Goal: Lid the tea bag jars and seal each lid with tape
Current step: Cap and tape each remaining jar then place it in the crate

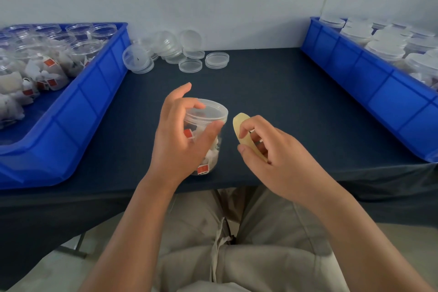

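Note:
A clear plastic jar (209, 147) filled with tea bags stands near the front edge of the dark table, a clear lid (211, 109) on its mouth. My left hand (180, 135) curls round the jar's left side, thumb on the lid's rim and fingers over its top. Just to the right, my right hand (267, 149) pinches a yellowish roll of tape (241, 125) between thumb and fingers, held close to the jar but apart from it.
A blue bin (78, 111) at the left holds several unlidded jars of tea bags. Another blue bin (369, 78) at the right holds several lidded jars. Loose clear lids (189, 57) lie at the back by the wall.

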Tool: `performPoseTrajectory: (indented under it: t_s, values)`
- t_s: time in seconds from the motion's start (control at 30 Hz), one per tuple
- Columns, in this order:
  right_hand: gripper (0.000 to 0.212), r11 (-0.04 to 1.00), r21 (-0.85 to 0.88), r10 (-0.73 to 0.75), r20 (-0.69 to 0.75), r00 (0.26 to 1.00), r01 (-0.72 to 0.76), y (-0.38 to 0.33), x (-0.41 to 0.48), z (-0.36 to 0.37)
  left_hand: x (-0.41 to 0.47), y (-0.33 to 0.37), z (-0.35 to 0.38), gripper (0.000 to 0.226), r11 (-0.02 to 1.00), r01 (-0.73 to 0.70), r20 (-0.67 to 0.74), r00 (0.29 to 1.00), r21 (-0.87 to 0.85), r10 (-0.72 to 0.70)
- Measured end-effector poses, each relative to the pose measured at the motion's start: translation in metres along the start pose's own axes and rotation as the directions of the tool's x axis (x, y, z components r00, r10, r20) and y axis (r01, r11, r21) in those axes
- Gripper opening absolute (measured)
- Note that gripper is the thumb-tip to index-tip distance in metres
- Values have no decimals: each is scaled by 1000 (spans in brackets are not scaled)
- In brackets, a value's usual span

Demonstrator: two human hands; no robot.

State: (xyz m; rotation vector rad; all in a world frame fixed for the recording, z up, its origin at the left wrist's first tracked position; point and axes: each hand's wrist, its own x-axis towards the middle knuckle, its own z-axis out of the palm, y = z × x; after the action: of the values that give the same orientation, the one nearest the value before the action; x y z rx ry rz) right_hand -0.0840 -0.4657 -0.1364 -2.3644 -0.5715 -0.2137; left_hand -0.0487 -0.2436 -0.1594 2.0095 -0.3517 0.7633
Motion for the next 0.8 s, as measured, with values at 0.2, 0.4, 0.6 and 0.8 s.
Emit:
performPoseTrajectory:
  t_s: [0.2, 0.4, 0.6, 0.8]
  values:
    - [30, 994, 108, 17, 19, 1000, -19, -1, 0, -1, -1, -1, 5, 39, 998, -49, 125, 991, -40, 53]
    - [76, 985, 132, 117, -19, 993, -114, 2, -1, -5, -1, 7, 2, 48, 998, -62, 204, 977, -20, 64]
    - [65, 996, -23, 82, -74, 994, -84, 2, -2, -5, -1, 16, -2, 31, 992, -108, 309, 948, 70, 81]
    - [56, 995, -71, 67, -102, 993, -74, 0, -1, -4, 1, 19, -2, 36, 947, -204, 322, 939, 246, 119]
